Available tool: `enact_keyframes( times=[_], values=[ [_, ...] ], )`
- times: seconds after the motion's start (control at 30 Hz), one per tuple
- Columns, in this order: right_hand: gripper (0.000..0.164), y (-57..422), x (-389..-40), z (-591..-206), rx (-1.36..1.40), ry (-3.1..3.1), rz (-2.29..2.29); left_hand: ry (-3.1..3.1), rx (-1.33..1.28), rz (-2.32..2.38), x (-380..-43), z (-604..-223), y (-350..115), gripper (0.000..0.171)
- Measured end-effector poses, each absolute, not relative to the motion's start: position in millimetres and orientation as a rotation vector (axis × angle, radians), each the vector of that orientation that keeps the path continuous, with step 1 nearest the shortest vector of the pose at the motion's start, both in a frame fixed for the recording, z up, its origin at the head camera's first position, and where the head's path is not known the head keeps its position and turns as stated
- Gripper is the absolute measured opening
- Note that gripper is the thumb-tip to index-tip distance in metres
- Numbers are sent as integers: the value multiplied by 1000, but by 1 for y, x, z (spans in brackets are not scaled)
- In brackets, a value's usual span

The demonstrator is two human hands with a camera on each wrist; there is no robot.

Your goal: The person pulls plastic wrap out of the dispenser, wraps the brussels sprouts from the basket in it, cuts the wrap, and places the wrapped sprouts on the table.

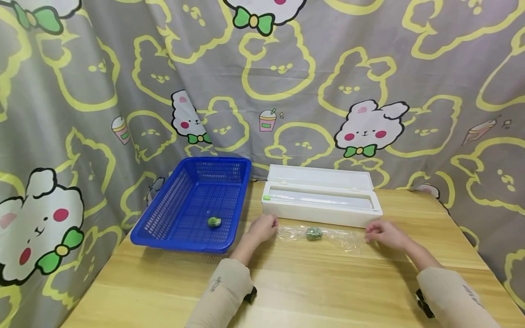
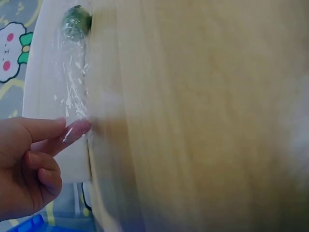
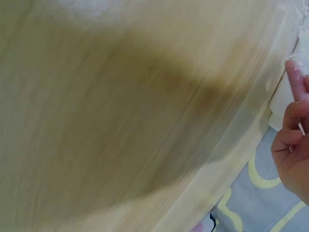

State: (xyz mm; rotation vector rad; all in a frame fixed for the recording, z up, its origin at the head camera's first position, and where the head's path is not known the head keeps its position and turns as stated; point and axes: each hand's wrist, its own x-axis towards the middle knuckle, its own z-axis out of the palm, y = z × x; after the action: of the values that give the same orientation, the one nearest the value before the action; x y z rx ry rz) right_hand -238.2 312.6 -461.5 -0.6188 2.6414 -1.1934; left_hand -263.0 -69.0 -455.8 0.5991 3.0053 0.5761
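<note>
A small round green vegetable [image 1: 314, 233] sits wrapped in clear cling film [image 1: 342, 239], in front of the white box. The film stretches out to both sides of it in a twisted strip. My left hand [image 1: 262, 228] pinches the strip's left end; in the left wrist view, the thumb and a finger of that hand [image 2: 34, 164] meet at the film [image 2: 75, 96], with the wrapped vegetable [image 2: 76, 22] farther up. At the strip's right end, my right hand [image 1: 385, 233] pinches the film. In the right wrist view this hand [image 3: 297, 140] is partly cut off.
A blue plastic basket [image 1: 164, 243] stands at the left with another small green vegetable [image 1: 214, 222] inside. Behind the film is a long white cling film box [image 1: 320, 216], its lid [image 1: 320, 175] raised. A patterned curtain [image 1: 295, 82] hangs behind the wooden table [image 1: 328, 291].
</note>
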Motion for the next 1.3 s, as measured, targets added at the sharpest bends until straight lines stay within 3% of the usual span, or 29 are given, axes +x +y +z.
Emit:
enact_keyframes(
  times=[0.13, 0.4, 0.7, 1.03, 1.3],
  values=[
    [2, 305, -240, -463, -643, 2745, -1006, 3032, 596, 439, -265, -458, -66, 10],
    [14, 291, -237, -462, -613, 2943, -503, 3054, 628, 246, -267, -463, -62, 8],
    [9, 301, -240, -468, -588, 2790, -733, 2996, 697, 260, -265, -462, -59, 22],
    [6, 312, -240, -469, -777, 2672, -963, 2859, 548, 460, -266, -455, -60, 9],
    [4, 315, -241, -470, -720, 2641, -968, 2879, 524, 391, -267, -454, -54, 17]
  ],
)
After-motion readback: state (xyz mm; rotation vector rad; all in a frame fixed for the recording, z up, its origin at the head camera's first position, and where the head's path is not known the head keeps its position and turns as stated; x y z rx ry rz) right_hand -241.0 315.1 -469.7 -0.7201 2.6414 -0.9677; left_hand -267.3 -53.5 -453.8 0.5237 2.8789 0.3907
